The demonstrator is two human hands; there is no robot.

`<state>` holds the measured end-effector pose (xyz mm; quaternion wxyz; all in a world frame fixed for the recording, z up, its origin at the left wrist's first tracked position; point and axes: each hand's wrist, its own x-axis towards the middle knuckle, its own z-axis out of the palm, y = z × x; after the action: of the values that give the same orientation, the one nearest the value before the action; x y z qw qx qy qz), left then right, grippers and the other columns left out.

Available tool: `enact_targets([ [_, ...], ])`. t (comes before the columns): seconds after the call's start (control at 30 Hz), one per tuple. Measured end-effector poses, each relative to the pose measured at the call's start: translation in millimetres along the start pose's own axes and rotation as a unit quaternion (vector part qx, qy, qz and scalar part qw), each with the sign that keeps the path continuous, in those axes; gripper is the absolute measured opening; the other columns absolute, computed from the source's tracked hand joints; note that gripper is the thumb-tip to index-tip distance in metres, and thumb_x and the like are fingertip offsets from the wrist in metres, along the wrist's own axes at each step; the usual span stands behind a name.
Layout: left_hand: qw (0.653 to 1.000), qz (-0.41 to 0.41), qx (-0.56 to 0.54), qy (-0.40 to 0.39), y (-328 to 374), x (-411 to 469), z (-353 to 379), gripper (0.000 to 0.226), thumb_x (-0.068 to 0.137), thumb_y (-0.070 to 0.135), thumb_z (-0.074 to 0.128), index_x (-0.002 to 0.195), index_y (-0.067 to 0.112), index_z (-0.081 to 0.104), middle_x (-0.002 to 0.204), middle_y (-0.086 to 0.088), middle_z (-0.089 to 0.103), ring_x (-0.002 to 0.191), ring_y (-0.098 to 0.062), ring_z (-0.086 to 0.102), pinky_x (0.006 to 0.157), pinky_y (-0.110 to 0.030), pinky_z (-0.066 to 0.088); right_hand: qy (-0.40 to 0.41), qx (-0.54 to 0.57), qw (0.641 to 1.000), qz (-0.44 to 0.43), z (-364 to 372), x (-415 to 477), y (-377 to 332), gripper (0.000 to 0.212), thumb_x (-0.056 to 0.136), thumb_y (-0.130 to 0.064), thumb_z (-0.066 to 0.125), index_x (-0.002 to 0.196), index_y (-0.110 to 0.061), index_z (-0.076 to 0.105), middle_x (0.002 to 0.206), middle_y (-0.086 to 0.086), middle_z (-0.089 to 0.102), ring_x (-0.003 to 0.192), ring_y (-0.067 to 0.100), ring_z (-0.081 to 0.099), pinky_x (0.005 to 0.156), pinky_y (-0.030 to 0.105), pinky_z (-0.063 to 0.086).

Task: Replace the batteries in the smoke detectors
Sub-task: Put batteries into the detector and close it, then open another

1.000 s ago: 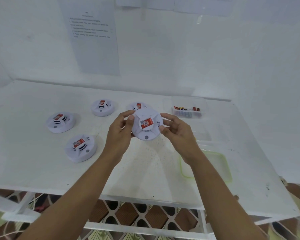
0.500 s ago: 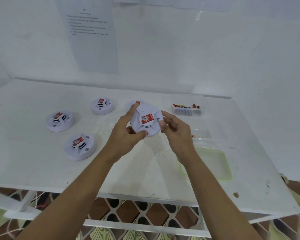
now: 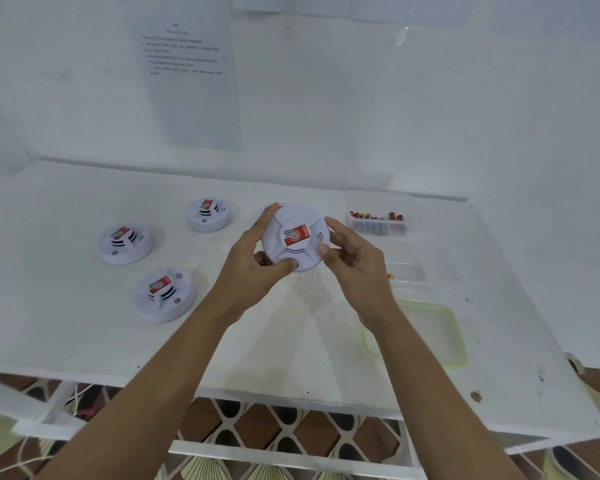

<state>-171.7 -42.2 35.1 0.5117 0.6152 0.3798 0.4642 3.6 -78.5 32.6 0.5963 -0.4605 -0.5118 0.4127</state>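
Right now I see both hands on one smoke detector (image 3: 295,237), raised above the middle of the white surface (image 3: 66,323), its face with a red label at the centre tilted toward the camera. The left hand (image 3: 253,268) grips its left edge. The index finger reaches over the upper rim, the thumb presses on the lower front rim, and the other fingers curl behind the body where I cannot follow them. The right hand (image 3: 354,261) grips the right edge, its fingers (image 3: 336,225) bent round the rim and the thumb tip laid against the lower right of the face. Both hands are curled round the casing, neither spread flat. Three more units lie face up on the surface to the left: a far-left detector (image 3: 125,242), a near detector (image 3: 163,294) closer to me, and a back detector (image 3: 209,213) toward the wall. Beyond the right hand, a clear tub (image 3: 378,221) holds a row of batteries (image 3: 376,216), apart from the held unit. Beside the right forearm a green-rimmed lid (image 3: 430,334) lies flat on the surface. A printed sheet (image 3: 187,81) hangs on the wall behind.
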Motion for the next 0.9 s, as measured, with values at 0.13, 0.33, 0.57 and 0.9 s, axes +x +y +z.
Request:
enact_targets([
  [0.13, 1.000, -0.001, -0.002, -0.003, 1, 0, 1, 0.076, 0.084, 0.000, 0.071, 0.127, 0.057, 0.044, 0.135, 0.014, 0.055, 0.094, -0.014, 0.066, 0.073, -0.021, 0.053, -0.006, -0.001, 1.000, 0.006, -2, 0, 1, 0.043, 0.096, -0.006, 0.067, 0.133, -0.028, 0.060, 0.123, -0.001, 0.073, 0.104, 0.018, 0.074, 0.091, 0.028, 0.057],
  [0.33, 1.000, -0.006, -0.001, -0.002, -1, 3, 1, 0.078, 0.084, 0.002, 0.072, 0.135, 0.052, 0.042, 0.139, 0.013, 0.053, 0.103, -0.019, 0.066, 0.076, -0.025, 0.054, -0.005, -0.004, 1.000, 0.011, -6, 1, 0, 0.048, 0.095, -0.005, 0.068, 0.140, -0.016, 0.057, 0.122, 0.000, 0.073, 0.101, 0.018, 0.075, 0.087, 0.025, 0.057],
  [0.57, 1.000, -0.013, -0.004, -0.006, -2, 4, 2, 0.079, 0.084, 0.003, 0.073, 0.142, 0.045, 0.039, 0.139, 0.013, 0.053, 0.102, -0.017, 0.068, 0.076, -0.024, 0.054, -0.004, -0.010, 1.000, 0.018, -8, 2, 1, 0.055, 0.091, -0.004, 0.073, 0.142, -0.014, 0.056, 0.125, -0.001, 0.072, 0.099, 0.021, 0.075, 0.086, 0.027, 0.059],
  [0.9, 0.999, -0.027, 0.019, -0.029, 0, 5, 0, 0.080, 0.086, 0.007, 0.072, 0.145, 0.046, 0.035, 0.138, 0.013, 0.053, 0.090, -0.010, 0.070, 0.076, -0.024, 0.055, -0.001, -0.048, 0.999, 0.024, -14, 4, 5, 0.054, 0.089, -0.011, 0.077, 0.137, -0.026, 0.060, 0.125, -0.003, 0.071, 0.103, 0.021, 0.072, 0.093, 0.041, 0.059],
])
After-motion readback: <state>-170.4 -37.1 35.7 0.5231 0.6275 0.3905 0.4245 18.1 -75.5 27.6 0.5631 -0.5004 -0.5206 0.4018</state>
